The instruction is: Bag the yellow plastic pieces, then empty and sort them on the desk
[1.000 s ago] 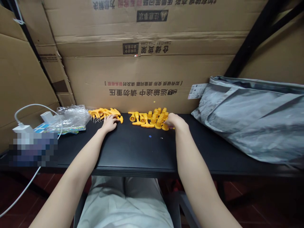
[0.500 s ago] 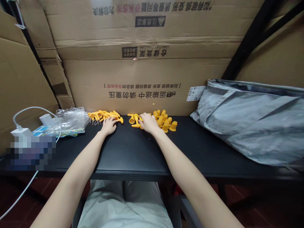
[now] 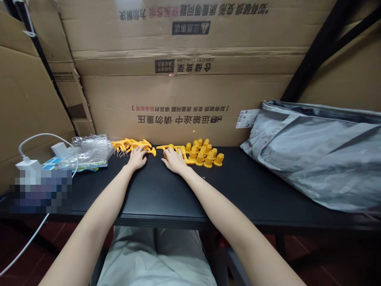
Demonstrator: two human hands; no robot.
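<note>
My left hand rests on the black tabletop, its fingers spread over the near right side of a pile of yellow T-shaped handles with metal spirals, which look like corkscrews. Just right of it, my right hand reaches over more yellow T-shaped pieces. Its thumb stands apart from the fingers, with a bit of yellow showing between them; the hand hides most of what lies beneath. Several yellow flared cup-shaped pieces stand upright in a cluster beyond its right side.
Clear plastic packaging lies left of the pile, near a white charger with a cable and a blurred-out object. A grey fabric bag takes up the right side. Cardboard walls the back of the black table.
My right hand has moved left, away from the cup cluster and over the yellow pieces nearer my left hand. More cups now show. My left hand has hardly moved.
</note>
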